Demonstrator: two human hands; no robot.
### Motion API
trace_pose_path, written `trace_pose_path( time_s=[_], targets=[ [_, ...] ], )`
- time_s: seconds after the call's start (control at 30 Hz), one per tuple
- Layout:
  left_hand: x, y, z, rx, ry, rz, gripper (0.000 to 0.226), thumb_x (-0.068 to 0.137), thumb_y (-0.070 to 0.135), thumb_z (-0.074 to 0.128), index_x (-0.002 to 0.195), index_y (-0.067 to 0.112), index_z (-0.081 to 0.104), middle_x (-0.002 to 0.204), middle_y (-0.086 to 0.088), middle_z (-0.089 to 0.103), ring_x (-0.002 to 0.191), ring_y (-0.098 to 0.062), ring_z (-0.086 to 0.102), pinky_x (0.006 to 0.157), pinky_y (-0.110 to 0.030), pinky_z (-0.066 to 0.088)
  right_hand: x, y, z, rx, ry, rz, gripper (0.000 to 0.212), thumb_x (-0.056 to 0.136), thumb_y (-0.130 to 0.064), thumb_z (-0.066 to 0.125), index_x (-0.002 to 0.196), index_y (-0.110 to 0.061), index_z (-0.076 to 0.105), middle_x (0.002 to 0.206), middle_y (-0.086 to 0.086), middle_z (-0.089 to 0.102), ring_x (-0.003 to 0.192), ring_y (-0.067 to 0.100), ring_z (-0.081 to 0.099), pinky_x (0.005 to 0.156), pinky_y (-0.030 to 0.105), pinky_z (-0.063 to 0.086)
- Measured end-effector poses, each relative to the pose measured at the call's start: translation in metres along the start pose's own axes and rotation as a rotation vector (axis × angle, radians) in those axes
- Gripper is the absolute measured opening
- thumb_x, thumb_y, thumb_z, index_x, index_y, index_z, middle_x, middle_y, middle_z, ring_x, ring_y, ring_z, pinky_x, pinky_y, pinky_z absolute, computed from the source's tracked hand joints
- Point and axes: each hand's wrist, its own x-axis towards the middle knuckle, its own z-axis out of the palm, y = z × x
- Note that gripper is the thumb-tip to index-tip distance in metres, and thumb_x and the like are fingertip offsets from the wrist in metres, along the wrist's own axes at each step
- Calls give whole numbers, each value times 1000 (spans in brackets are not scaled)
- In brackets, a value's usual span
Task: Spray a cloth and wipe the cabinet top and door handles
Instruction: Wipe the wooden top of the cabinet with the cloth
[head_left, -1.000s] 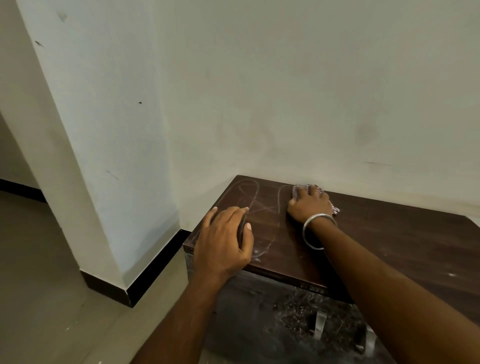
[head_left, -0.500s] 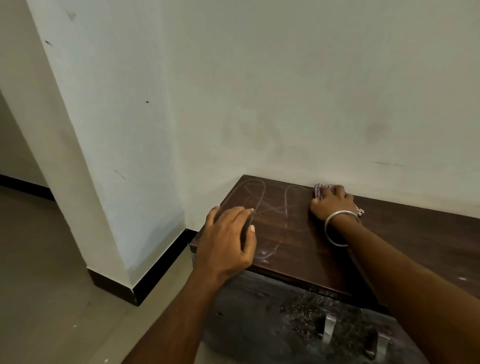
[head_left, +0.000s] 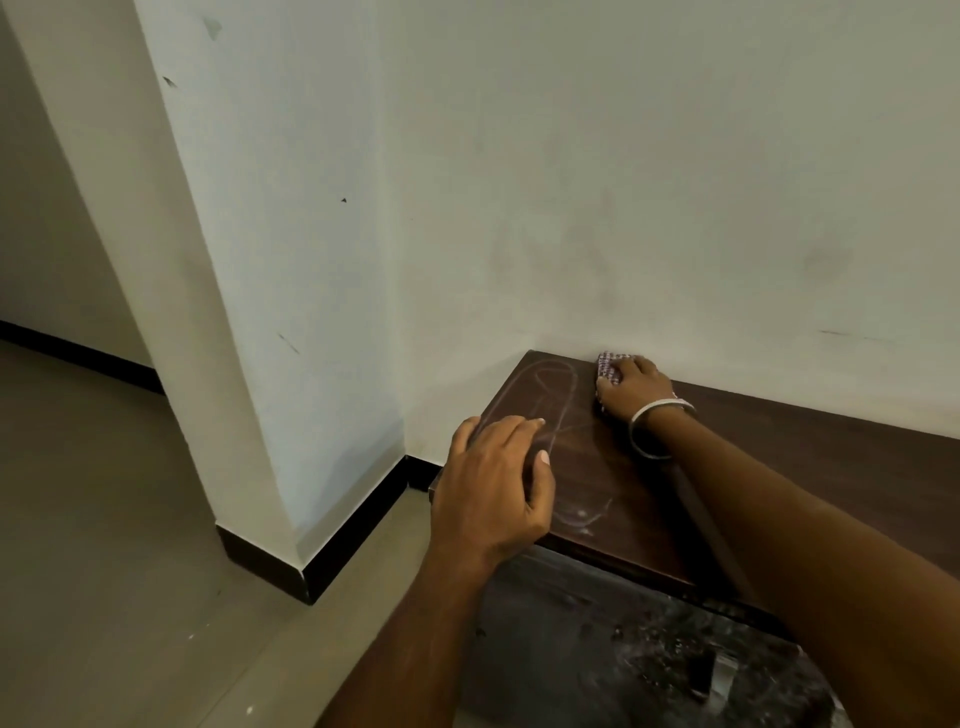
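The dark brown cabinet top (head_left: 810, 467) stands in a wall corner, with pale streaks on its left part. My right hand (head_left: 636, 387), a metal bangle on its wrist, presses a red-and-white checked cloth (head_left: 607, 366) flat on the top at the back edge against the wall. My left hand (head_left: 493, 483) rests palm down, fingers apart, on the front left corner of the top. On the dark cabinet front below, one metal door handle (head_left: 724, 675) shows at the lower right. No spray bottle is in view.
White walls (head_left: 623, 182) close in behind and to the left of the cabinet, and a pillar (head_left: 260, 260) with a black skirting juts out at the left. Beige floor tiles (head_left: 104, 571) lie to the left.
My right hand has slid the cloth away from me to the back edge by the wall. The left hand has stayed on the front left corner. The view shifted.
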Motion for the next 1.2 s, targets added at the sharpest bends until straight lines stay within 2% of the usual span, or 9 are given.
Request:
trace_pose_path(
  time_s=[0.17, 0.3, 0.53, 0.67, 0.97, 1.07, 1.2],
  targets=[
    [0, 1, 0, 14, 5, -3, 44, 93, 39, 34, 126, 20, 58, 124, 7, 62, 115, -8, 54, 114, -38, 29, -10, 40, -16, -48, 72, 75, 60, 97, -43, 36, 150, -16, 27, 160, 11, 18, 146, 30, 17, 120, 42, 13],
    [0, 2, 0, 18, 7, -1, 46, 93, 39, 34, 126, 20, 58, 124, 6, 62, 115, -9, 55, 114, -39, 29, -18, 37, -18, -115, 56, 112, 60, 98, -43, 32, 151, -16, 24, 161, 12, 13, 148, 29, 12, 120, 43, 10],
    [0, 4, -1, 35, -3, -13, 46, 93, 39, 34, 127, 19, 57, 126, 5, 61, 116, -9, 54, 114, -38, 28, -35, -13, 11, -129, 26, -26, 60, 98, -44, 30, 151, -15, 27, 161, 14, 11, 149, 29, 7, 122, 40, 3],
    [0, 3, -3, 28, 0, -15, 45, 93, 38, 34, 127, 20, 57, 126, 6, 60, 116, -8, 53, 115, -36, 27, -38, -10, 7, -93, 14, -47, 58, 99, -42, 32, 151, -17, 27, 162, 12, 11, 149, 28, 8, 121, 38, 3],
    [0, 4, 0, 20, 3, -19, 44, 93, 38, 35, 125, 20, 58, 122, 6, 62, 112, -9, 55, 114, -37, 30, -52, 51, -29, -118, 30, 194, 60, 99, -47, 30, 153, -22, 20, 163, 7, 5, 148, 33, 7, 119, 48, 10],
    [0, 4, 0, 24, 5, -16, 44, 93, 38, 35, 125, 19, 58, 122, 6, 62, 112, -9, 55, 114, -37, 30, -54, 37, -24, -121, 15, 237, 61, 99, -49, 29, 153, -24, 18, 163, 5, 3, 148, 34, 4, 118, 50, 9],
    [0, 4, -1, 37, 5, -7, 44, 93, 38, 35, 125, 19, 58, 123, 5, 62, 113, -10, 55, 113, -37, 30, -62, 3, -4, -130, -16, 123, 62, 98, -49, 30, 153, -22, 18, 163, 7, 3, 148, 35, 3, 121, 48, 6]
  ],
)
